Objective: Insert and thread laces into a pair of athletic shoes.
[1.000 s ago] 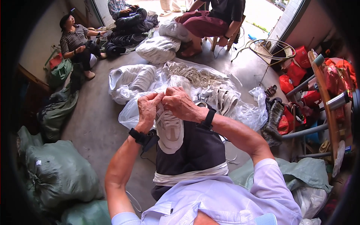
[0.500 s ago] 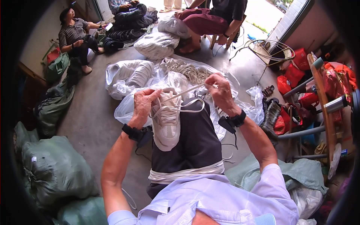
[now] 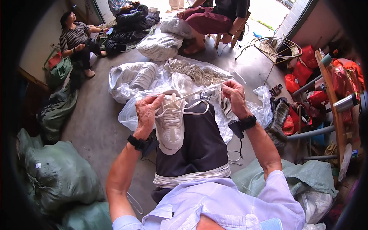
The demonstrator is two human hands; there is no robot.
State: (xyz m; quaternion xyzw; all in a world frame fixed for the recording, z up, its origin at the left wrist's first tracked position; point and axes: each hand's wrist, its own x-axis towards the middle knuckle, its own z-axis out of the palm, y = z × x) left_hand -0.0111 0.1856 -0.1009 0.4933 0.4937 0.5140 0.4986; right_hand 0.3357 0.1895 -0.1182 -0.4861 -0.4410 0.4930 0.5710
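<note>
A white sneaker [image 3: 170, 134] rests on my dark-trousered lap, its toe toward me. My left hand [image 3: 147, 113] is closed on the sneaker's upper near the ankle opening, on its left side. My right hand [image 3: 234, 97] pinches the end of a white shoelace [image 3: 199, 91] and holds it stretched taut from the top of the sneaker. Another length of lace loops loosely to the right over my knee. Across my lap lies a bundle of white laces [image 3: 191, 178].
Ahead on the floor, clear plastic bags of white shoes [image 3: 134, 78] lie beside a heap of pale laces [image 3: 191, 73]. Green sacks [image 3: 63, 176] stand at my left. A wooden-edged rack [image 3: 330, 115] and red bags are on the right. Other people sit farther off.
My right hand has moved a little to the right and slightly down, drawing the lace farther out. My left hand and the sneaker stay nearly in place.
</note>
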